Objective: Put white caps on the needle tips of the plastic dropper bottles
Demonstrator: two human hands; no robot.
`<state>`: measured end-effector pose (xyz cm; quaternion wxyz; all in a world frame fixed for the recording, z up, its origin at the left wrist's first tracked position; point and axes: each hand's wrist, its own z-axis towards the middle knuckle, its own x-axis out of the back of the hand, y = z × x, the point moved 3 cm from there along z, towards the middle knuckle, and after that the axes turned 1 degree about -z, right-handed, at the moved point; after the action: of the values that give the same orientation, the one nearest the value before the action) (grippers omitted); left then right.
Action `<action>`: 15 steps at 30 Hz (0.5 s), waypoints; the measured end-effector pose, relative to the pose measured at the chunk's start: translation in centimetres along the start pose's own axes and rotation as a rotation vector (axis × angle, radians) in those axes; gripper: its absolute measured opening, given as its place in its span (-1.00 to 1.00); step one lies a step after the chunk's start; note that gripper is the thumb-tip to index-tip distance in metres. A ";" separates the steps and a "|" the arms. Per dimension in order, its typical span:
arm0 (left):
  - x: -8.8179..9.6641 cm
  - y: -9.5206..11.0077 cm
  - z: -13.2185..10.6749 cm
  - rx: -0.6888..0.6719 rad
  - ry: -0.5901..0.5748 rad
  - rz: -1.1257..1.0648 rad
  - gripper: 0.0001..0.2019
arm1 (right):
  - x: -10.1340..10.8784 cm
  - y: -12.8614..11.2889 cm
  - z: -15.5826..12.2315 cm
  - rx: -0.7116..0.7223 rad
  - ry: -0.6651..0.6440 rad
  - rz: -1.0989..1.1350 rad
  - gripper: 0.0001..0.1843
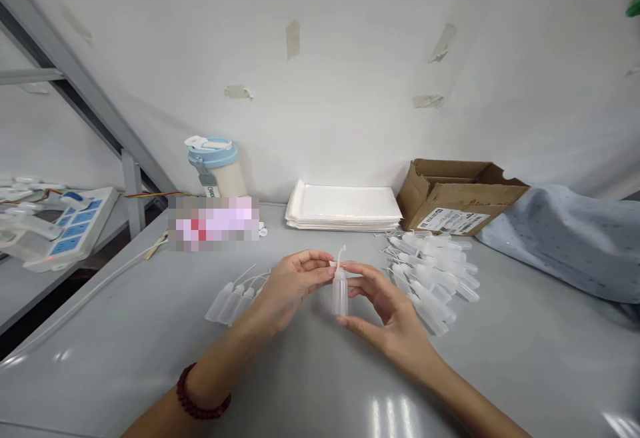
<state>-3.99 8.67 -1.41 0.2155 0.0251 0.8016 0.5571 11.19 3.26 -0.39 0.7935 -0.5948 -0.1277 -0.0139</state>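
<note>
A small translucent squeeze bottle [340,295] with a thin bent white tube at its top stands upright between my hands. My right hand [385,311] is closed around it, with the thumb low on the bottle and the fingers at its side and neck. My left hand [300,285] is pinched beside the bottle's neck. A tiny white bit shows at those fingertips, too small to name. Several similar bottles [230,303] lie in a row left of my left hand, partly behind it. A larger pile of bottles with thin tubes [435,278] lies right of my right hand.
Along the back stand a blue-lidded cup [220,165], a stack of white envelopes [345,206] and an open cardboard box [460,195]. Blue-grey fabric [565,245] lies at right. A blurred pink patch [217,223] is at left; a power strip [80,225] sits beyond a metal frame.
</note>
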 end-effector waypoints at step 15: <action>-0.1 -0.3 -0.1 0.058 -0.051 -0.161 -0.89 | 0.4 0.2 0.2 0.062 -0.014 -0.065 -0.51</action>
<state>-3.84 8.39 -1.62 0.2791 -0.0190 0.8111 0.5137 11.62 3.52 -0.39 0.8097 -0.5656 -0.1529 -0.0315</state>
